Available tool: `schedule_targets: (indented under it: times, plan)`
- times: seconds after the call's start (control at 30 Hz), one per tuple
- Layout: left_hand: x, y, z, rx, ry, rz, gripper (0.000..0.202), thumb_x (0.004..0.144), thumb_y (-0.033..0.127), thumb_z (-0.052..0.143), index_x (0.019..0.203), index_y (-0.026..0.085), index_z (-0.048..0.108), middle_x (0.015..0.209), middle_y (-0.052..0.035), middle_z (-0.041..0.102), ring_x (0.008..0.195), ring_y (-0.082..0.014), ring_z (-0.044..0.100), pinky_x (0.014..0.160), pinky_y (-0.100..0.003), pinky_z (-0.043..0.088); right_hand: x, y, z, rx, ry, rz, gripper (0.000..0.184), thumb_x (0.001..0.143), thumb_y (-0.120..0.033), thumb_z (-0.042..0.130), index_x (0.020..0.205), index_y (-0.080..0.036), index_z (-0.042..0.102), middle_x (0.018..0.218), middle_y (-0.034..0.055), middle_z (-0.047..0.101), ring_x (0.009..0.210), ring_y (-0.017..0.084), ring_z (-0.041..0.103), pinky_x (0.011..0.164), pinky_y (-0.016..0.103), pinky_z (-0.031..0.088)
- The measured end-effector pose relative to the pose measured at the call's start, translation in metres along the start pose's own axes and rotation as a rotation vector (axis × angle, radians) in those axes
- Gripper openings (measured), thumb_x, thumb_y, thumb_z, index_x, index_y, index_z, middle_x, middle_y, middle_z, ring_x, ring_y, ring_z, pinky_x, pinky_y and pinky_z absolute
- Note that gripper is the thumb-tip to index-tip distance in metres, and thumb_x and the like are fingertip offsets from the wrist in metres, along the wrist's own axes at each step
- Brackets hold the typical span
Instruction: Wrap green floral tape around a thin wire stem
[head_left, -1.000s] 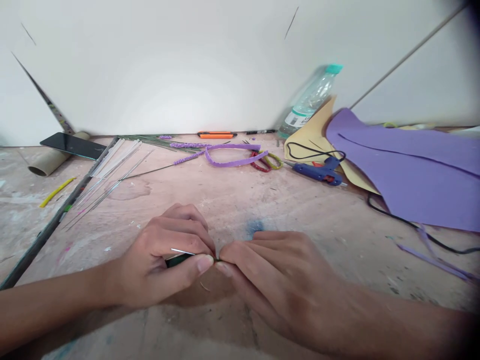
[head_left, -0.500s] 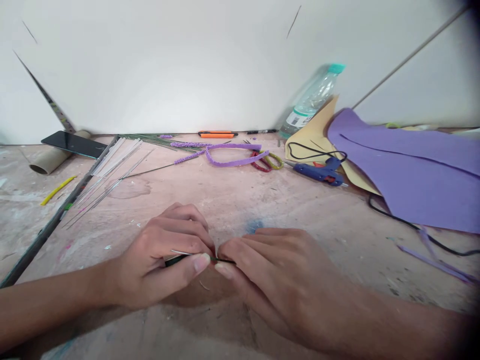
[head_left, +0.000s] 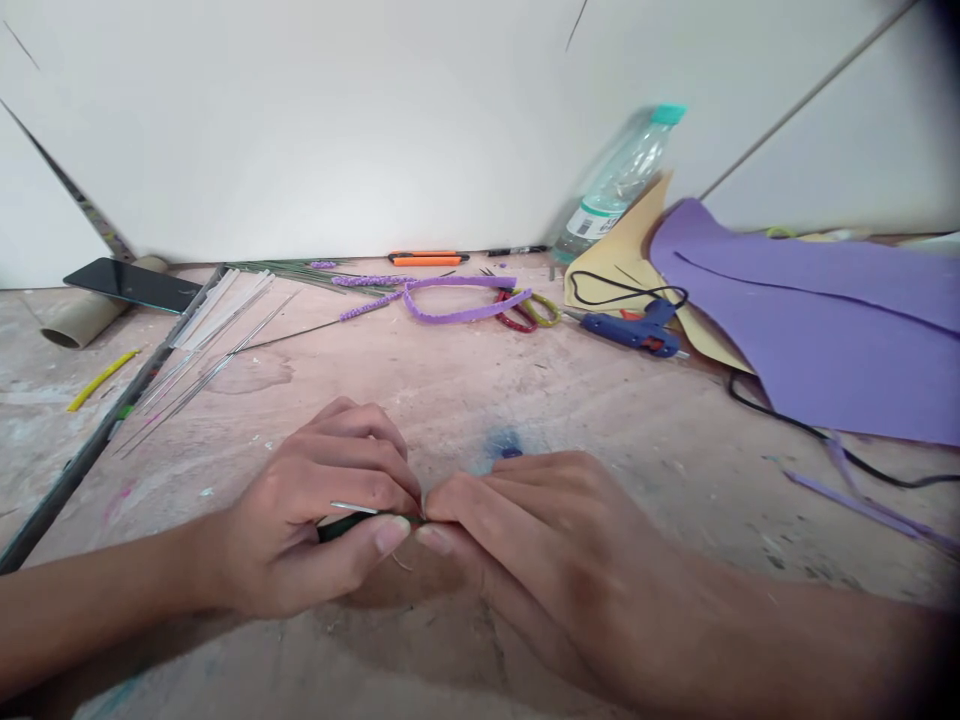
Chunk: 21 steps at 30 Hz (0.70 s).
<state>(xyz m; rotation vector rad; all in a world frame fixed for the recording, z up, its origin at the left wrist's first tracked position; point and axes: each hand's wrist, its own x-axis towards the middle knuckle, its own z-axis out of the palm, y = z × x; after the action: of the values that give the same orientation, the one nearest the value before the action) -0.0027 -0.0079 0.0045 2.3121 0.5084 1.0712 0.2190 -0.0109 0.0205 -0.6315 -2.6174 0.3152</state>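
Observation:
My left hand (head_left: 319, 510) and my right hand (head_left: 540, 545) meet fingertip to fingertip low over the worn pinkish table (head_left: 450, 390). The left hand is closed in a pinch on a thin metal wire (head_left: 354, 508) whose part between the fingers looks wrapped in dark green. The right hand's thumb and fingers are pinched on the same wire right next to the left thumb. Most of the wire is hidden inside the two hands.
Bare wires (head_left: 202, 350), a long dark rod (head_left: 90, 445), a phone (head_left: 131, 285) on a cardboard tube (head_left: 75, 325), purple foam strips (head_left: 450, 300), scissors (head_left: 529, 312), a blue glue gun (head_left: 634, 330) with black cord, a water bottle (head_left: 615, 185) and purple foam sheets (head_left: 825, 330) lie behind.
Half a second ago a short dark stretch of wire showed between the hands; now the fingertips have closed together over it. The view has tilted slightly.

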Motion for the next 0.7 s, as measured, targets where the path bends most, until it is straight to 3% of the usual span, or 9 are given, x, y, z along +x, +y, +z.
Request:
schedule_targets:
  times: [0.3,0.53,0.7]
  plan:
    - [-0.0002,0.0004,0.0001,-0.028,-0.001,-0.008,0.015,0.094,0.013,0.056,0.087,0.011,0.069,0.079,-0.0106,0.073,0.077,-0.0201,0.061,0.083,-0.041,0.046,-0.0034,0.0009,0.0053,0.002,0.014,0.003,0.025,0.1,-0.011,0.04,0.078,-0.018,0.049,0.057,-0.0073,0.047,0.048,0.009,0.034,0.049,0.027,0.025]
    - [-0.0007,0.0024,-0.0001,-0.033,-0.028,-0.029,0.018,0.096,0.012,0.052,0.087,0.013,0.068,0.078,-0.01,0.072,0.078,-0.0198,0.06,0.081,-0.04,0.046,0.0012,0.0034,0.0007,-0.102,-0.057,-0.053,0.032,0.105,-0.017,0.035,0.076,-0.019,0.049,0.062,-0.004,0.057,0.051,0.011,0.044,0.052,0.029,0.024]
    - [-0.0003,0.0032,-0.0001,-0.033,-0.019,-0.041,0.019,0.097,0.014,0.051,0.085,0.014,0.067,0.078,-0.0095,0.072,0.077,-0.0201,0.06,0.079,-0.04,0.045,0.0011,0.0002,-0.0019,0.017,-0.038,0.064,0.02,0.101,-0.024,0.05,0.082,-0.019,0.05,0.063,-0.0055,0.056,0.05,0.009,0.045,0.05,0.027,0.024]
